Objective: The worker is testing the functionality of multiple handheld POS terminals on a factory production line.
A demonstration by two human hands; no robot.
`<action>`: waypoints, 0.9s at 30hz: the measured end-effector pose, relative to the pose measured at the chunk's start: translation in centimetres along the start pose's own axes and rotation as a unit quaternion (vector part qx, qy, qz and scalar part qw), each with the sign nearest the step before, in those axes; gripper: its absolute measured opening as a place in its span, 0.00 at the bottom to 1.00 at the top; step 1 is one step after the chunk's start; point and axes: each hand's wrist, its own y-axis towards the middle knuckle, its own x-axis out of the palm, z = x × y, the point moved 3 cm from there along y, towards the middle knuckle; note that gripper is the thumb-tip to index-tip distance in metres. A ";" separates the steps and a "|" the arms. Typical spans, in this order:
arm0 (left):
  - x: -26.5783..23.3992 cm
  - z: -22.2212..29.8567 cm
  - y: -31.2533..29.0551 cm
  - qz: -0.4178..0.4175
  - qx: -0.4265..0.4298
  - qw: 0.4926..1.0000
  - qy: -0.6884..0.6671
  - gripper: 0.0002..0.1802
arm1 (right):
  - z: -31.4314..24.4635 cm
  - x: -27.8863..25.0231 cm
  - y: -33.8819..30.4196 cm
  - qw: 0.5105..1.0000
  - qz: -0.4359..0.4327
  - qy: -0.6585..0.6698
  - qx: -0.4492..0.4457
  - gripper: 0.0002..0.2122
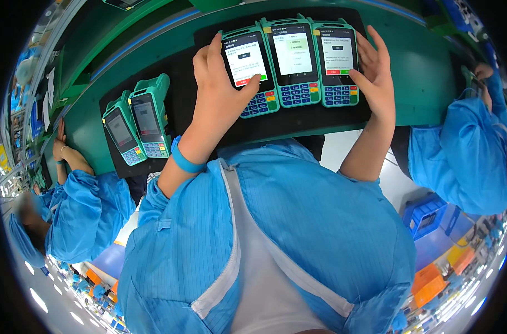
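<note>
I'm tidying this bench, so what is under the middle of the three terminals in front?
A black mat shows just beyond the near end of the middle terminal. Whatever lies directly beneath is covered by it.

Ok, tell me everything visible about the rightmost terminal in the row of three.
The terminal has a teal-green, plastic-looking casing. Its lit screen shows a dark header, white text area, and red and green buttons at the bottom. Below is a keypad of blue keys, with red, yellow and green ones at right. A yellow patch marks its upper left corner. It lies screen-up on a black surface, right of the middle terminal. The right hand's thumb is at the screen's lower right corner, perhaps touching.
</note>
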 end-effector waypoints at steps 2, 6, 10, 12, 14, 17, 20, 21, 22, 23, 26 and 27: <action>0.1 0.1 0.0 0.005 0.000 1.000 0.002 0.49 | 0.5 -0.2 0.0 0.999 -0.002 0.031 -0.022 0.40; -0.8 0.6 0.1 0.004 0.005 1.000 -0.001 0.47 | 1.1 -0.3 -0.1 0.999 0.004 0.024 -0.024 0.40; -4.6 1.5 -0.7 0.024 0.047 0.995 0.084 0.41 | 1.3 -0.3 0.0 0.999 0.013 0.048 -0.016 0.39; -8.2 1.1 -1.2 0.075 0.084 0.982 0.149 0.34 | 1.3 -0.5 0.0 0.998 0.016 0.064 -0.012 0.38; -12.3 -0.7 -2.3 0.118 0.047 0.979 0.160 0.28 | 1.3 -0.6 -0.1 0.998 0.020 0.057 -0.011 0.37; -18.7 -6.6 -4.3 0.215 -0.017 0.945 0.245 0.23 | 1.5 -0.7 0.0 0.998 0.030 0.048 -0.003 0.35; -24.5 -16.3 -6.5 0.200 -0.087 0.860 0.462 0.24 | 1.3 -1.0 0.2 0.997 0.065 0.031 -0.030 0.32; -25.7 -20.4 -7.9 0.149 -0.209 0.839 0.479 0.25 | 1.0 -1.2 0.3 0.995 0.078 0.037 -0.047 0.31; -26.4 -24.3 -9.6 0.096 -0.315 0.803 0.496 0.26 | 0.8 -1.3 0.3 0.993 0.092 0.040 -0.063 0.30; -26.8 -26.9 -11.3 0.106 -0.317 0.816 0.472 0.26 | 0.5 -1.5 0.3 0.990 0.110 0.043 -0.078 0.29; -25.9 -31.4 -15.1 0.072 -0.311 0.849 0.421 0.27 | -0.6 -1.8 0.2 0.982 0.136 0.062 -0.113 0.27; -25.2 -31.6 -16.0 0.048 -0.321 0.854 0.407 0.27 | -1.0 -1.7 0.1 0.980 0.136 0.063 -0.132 0.25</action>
